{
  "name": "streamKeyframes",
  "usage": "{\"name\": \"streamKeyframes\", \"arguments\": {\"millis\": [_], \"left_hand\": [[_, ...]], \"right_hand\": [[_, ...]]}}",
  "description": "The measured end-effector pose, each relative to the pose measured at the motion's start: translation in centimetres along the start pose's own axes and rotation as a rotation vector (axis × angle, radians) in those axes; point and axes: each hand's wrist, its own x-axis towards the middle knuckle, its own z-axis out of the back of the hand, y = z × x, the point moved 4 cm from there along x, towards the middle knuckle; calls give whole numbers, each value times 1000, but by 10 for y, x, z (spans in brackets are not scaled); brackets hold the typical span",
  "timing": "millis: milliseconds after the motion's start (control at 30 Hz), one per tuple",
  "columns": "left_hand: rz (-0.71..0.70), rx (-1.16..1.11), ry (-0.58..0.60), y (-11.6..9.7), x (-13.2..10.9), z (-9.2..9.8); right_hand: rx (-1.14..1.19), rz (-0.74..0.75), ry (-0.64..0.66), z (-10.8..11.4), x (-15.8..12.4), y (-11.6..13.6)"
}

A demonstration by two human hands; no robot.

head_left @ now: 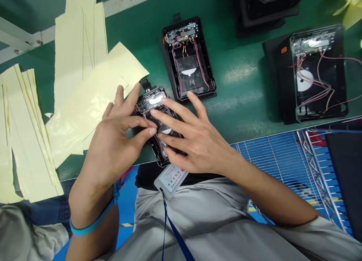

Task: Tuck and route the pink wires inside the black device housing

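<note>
1. Lying under both hands on a green workbench [243, 103], a black open housing [147, 101] shows a circuit board at its far end, with a bright glare on it, and pink wires running down both sides toward a white disc.
2. The left hand [113, 140] rests on the housing's near-left side, its thumb [149, 131] laid over the pink wires. The right hand [198, 140] spreads its fingers [169, 116] across the middle. The two hands are close together, and whether either is clamped on the housing, I cannot tell.
3. Two more open black housings sit on the bench, one [186, 59] just beyond the hands and one [318, 74] well to the right, making three. Part of a fourth black unit [268, 8] shows at the top edge.
4. Several pale yellow film sheets [79, 54] lie overlapping left of the hands; their exact count cannot be told.
5. A blue wristband [93, 220] circles the left wrist, and one ID badge [171, 180] hangs on a blue lanyard [175, 234] above a blue wire rack [283, 163].
</note>
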Motion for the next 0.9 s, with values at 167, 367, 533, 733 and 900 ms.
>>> {"name": "streamKeyframes", "arguments": {"millis": [167, 367, 533, 733, 900], "left_hand": [[46, -20, 3, 2, 3, 5], [43, -17, 35, 4, 5, 5], [38, -21, 51, 5, 5, 5], [52, -34, 70, 7, 6, 5], [99, -94, 39, 7, 5, 5]], "right_hand": [[7, -13, 36, 1, 0, 0], [35, 8, 15, 2, -1, 0], [5, 27, 23, 0, -1, 0], [4, 9, 36, -1, -1, -1], [7, 7, 53, -1, -1, -1]]}}
